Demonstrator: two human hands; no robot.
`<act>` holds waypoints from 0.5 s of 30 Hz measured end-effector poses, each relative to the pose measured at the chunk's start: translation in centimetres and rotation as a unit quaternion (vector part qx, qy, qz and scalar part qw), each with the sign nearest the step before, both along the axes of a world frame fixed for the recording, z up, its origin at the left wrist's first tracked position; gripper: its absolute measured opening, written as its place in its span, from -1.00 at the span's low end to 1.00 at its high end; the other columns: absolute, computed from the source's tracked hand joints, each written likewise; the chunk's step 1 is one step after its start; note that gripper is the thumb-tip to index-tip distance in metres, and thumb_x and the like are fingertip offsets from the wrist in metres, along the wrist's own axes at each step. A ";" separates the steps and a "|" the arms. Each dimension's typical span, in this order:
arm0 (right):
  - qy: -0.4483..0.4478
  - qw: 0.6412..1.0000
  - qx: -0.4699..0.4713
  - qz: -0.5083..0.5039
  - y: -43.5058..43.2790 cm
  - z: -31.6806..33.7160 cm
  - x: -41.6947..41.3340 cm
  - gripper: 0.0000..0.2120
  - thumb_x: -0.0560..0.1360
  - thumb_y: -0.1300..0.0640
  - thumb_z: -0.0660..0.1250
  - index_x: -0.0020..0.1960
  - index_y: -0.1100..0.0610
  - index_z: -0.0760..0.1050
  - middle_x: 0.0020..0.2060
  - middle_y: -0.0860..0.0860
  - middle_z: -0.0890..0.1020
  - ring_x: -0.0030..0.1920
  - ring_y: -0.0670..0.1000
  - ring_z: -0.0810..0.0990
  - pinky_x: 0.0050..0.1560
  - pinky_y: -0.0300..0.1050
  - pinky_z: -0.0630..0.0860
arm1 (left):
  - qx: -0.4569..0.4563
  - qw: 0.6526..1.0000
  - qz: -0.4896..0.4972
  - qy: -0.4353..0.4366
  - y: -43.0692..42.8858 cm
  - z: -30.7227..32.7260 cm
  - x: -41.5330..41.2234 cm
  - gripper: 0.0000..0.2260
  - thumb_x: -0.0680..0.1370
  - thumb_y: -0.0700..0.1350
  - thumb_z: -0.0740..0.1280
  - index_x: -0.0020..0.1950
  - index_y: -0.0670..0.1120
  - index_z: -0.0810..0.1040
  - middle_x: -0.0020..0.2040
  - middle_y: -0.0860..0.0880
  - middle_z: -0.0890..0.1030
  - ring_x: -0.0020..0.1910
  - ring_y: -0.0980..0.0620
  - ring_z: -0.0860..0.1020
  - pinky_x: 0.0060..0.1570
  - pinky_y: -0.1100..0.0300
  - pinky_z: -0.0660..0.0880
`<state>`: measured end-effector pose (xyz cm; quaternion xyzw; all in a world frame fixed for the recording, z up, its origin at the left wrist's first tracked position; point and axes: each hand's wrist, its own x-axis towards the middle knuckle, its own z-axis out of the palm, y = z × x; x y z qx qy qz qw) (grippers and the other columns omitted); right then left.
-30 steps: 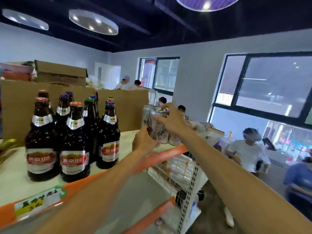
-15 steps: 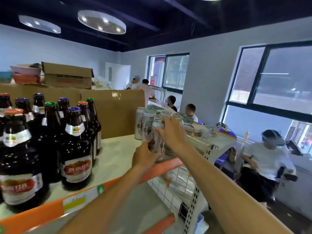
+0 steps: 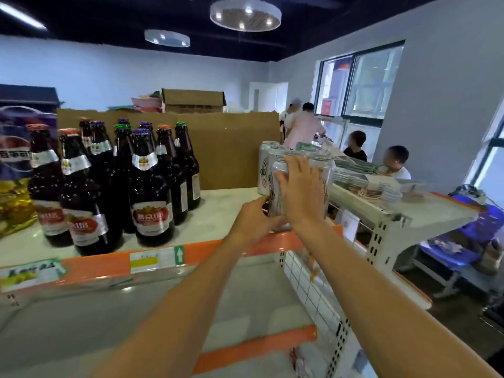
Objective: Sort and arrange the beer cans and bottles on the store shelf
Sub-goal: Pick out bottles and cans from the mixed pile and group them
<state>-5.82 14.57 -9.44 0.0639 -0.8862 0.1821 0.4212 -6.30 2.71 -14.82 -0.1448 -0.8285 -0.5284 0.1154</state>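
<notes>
Several silver beer cans (image 3: 266, 167) stand clustered at the right end of the top shelf (image 3: 218, 214). My right hand (image 3: 302, 190) lies flat against the front can, fingers spread over its side and top. My left hand (image 3: 255, 221) grips the base of that same can from the lower left. Several dark brown beer bottles (image 3: 151, 192) with red labels and coloured caps are grouped on the shelf's left half, well apart from both hands.
A cardboard sheet (image 3: 231, 148) backs the shelf. Orange shelf edge (image 3: 207, 253) with price tags runs in front. A yellow-and-blue package (image 3: 13, 186) is at far left. A second shelf unit (image 3: 395, 211) with stacked goods stands right. Several people are beyond it.
The view has swung left and closer. The can that both hands held up now stands on the shelf among the other cans, with my hands still on it.
</notes>
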 end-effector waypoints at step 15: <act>0.024 0.999 -0.022 0.029 0.1 -0.4 -0.1 -0.63 0.66 -0.04 0.21 0.38 0.12 0.41 0.33 0.06 0.46 0.23 0.17 0.48 0.06 0.09 0.58 | -0.034 0.999 0.024 0.021 0.5 -0.1 -0.6 -0.63 0.33 0.13 0.52 0.09 0.10 0.59 -0.09 0.13 0.67 -0.14 0.09 0.65 -0.13 0.15 0.61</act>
